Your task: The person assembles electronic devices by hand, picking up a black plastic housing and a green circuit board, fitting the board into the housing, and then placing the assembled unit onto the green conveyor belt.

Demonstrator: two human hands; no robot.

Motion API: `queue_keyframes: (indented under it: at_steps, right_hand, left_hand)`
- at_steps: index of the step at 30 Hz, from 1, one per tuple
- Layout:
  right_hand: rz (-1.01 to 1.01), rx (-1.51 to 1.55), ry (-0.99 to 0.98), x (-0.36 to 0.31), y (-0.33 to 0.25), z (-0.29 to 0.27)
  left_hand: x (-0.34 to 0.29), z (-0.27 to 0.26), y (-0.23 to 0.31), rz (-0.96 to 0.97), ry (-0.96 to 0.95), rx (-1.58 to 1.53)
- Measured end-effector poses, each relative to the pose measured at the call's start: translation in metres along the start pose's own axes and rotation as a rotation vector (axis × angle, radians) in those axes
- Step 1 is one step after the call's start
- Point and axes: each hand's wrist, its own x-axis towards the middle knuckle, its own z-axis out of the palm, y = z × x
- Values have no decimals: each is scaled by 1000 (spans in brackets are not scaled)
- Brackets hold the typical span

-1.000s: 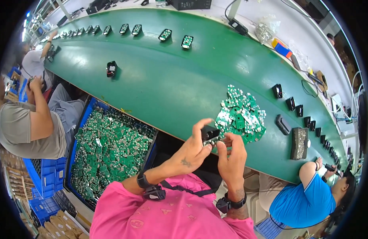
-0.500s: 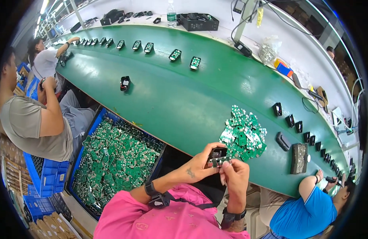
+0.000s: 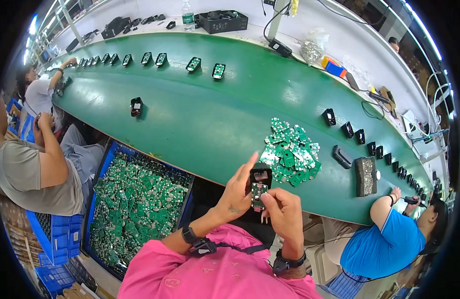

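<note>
My left hand (image 3: 235, 195) holds an open black plastic housing (image 3: 261, 173) above my lap, close to the table's front edge. Its index finger points up along the housing's side, and the other fingers are partly hidden. Between thumb and fingers, my right hand (image 3: 284, 210) pinches a small green circuit board (image 3: 258, 194). That board stands upright against the near end of the housing, its component side facing me. Just beyond my hands, a loose heap of green circuit boards (image 3: 292, 155) lies on the green tabletop (image 3: 205, 119).
A blue crate (image 3: 97, 199) full of boards stands left of me. Housings with boards (image 3: 218, 71) line the far side; empty black housings (image 3: 329, 117) run along the right. A dark block (image 3: 365, 177) lies near a co-worker in blue (image 3: 384, 234). Another co-worker (image 3: 36, 169) sits left.
The housing has turned from lying sideways to upright, and the board has swung from horizontal to vertical with it. My left index finger has straightened. The whole view has shifted slightly.
</note>
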Motion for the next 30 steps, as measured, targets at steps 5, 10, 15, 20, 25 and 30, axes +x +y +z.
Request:
queue_keyframes:
  at_steps: [5,10,15,20,25,30]
  right_hand:
    - [-71,-71,-30,1,-7,1]
    - [-136,-116,-20,-13,-8,5]
    - [24,-40,58,-12,-6,6]
    - [-50,-52,199,-7,-11,3]
    - [-110,-26,202,0,-1,8]
    - [-241,-262,275,-2,1,12]
  left_hand:
    - [-7,-4,-3,135,4,-41]
    - [-13,-4,0,259,5,106]
    - [-13,-5,10,265,67,94]
    - [-12,-15,33,119,-88,-18]
    - [-15,-19,24,-67,-142,-351]
    - [-20,-18,26,-183,-146,-406]
